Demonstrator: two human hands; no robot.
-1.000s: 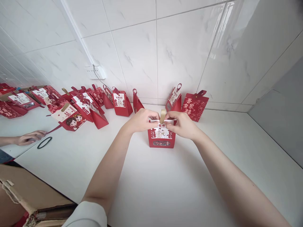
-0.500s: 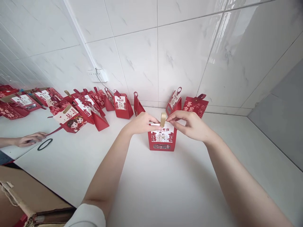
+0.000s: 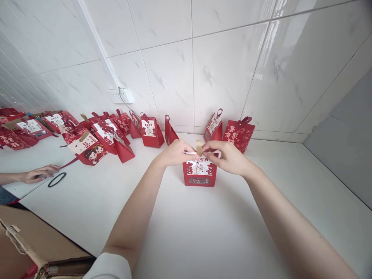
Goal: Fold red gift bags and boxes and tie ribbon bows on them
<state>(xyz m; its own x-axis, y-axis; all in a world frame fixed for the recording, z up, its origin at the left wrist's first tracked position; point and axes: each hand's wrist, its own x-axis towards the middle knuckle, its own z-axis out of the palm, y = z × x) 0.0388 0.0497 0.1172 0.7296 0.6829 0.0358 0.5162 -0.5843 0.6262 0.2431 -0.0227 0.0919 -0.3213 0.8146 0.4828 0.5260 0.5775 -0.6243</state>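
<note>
left hand (image 3: 180,152) and right hand (image 3: 222,154) pinch the wedding favor box (image 3: 200,169) on top, hiding its upper corners; white tabletop (image 3: 215,228) spreads in front.

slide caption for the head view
Left hand and right hand at the gold loop atop a red box on a table.

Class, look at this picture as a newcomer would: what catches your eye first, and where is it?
First, the red box at the centre, with the left hand and right hand meeting at its top beside a gold ribbon loop. Next, the many similar red boxes near the tiled wall, crowded most thickly on the left.
</note>
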